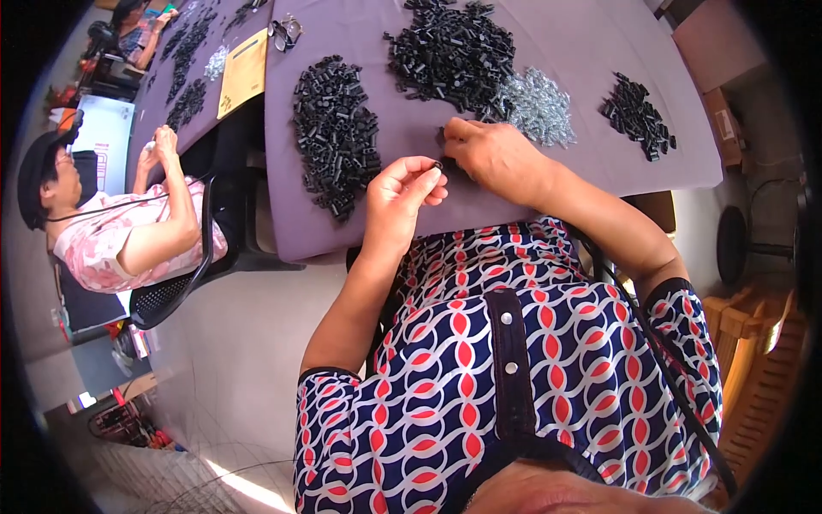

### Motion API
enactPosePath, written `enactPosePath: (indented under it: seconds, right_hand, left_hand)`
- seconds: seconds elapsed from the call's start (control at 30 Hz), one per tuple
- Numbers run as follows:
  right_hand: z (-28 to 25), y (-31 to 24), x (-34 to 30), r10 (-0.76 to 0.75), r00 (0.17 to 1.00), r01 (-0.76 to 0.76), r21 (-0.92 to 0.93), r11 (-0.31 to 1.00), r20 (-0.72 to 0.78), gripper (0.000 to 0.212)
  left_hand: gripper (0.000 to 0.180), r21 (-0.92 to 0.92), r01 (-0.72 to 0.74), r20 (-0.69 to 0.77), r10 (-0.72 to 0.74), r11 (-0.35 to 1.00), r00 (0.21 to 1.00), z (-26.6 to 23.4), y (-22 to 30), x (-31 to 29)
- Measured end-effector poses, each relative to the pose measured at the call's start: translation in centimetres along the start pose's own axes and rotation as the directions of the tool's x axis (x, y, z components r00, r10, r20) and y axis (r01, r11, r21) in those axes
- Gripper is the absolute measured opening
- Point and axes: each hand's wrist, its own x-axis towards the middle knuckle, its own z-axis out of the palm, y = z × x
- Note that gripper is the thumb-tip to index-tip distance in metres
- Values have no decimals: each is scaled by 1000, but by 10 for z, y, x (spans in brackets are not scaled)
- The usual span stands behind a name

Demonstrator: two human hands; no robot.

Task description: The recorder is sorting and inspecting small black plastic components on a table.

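The left hand point(401, 195) is nearly closed, thumb against the bent fingers, and pinches a small black plastic piece point(439, 164) at its fingertips. This piece is above the near part of the mauve tablecloth point(591, 43), just beside the right hand. It looks dark with a rounded edge; the skin covers much of it, and its finer shape is too small to tell. The right hand point(497, 158) has its fingers curled inward, back of the hand up; a dark bit shows at its fingertips, but I cannot tell whether they grip it.

Around the hands are 4 heaps. To the left is a long heap of short black tubular pieces point(336, 137), slightly glossy. Beyond the hands is a larger heap of black pieces point(449, 56), touching a heap of clear, shiny pieces point(541, 107). Well apart, at the right, is a smaller heap of black pieces point(640, 117).
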Motion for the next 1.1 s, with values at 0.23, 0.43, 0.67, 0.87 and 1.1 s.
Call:
enactPosePath:
  seconds: [0.23, 0.43, 0.67, 0.87, 1.1]
  right_hand:
    - [-2, 4, -8, 3, 991, 9, 94, 996, -134, 28]
    - [-22, -1, -14, 178, 977, -114, 418, 901, -116, 34]
    - [-28, -2, -24, 380, 913, -336, 800, 496, 148, 43]
    - [-22, 2, -28, 346, 913, -320, 902, 288, 213, 27]
    - [-23, -4, -28, 336, 928, -258, 929, 264, 162, 21]
  left_hand:
    - [18, -2, 7, 2, -7, 1000, 1000, 3, 2, 3]
    - [18, 76, -27, 34, 24, 997, 999, 8, 8, 7]
    - [17, 60, -64, 49, 61, 996, 997, 16, 11, 4]
    - [16, 100, -46, 65, 39, 994, 997, 17, 14, 3]
    - [16, 160, -36, 80, 24, 986, 996, 23, 16, 4]
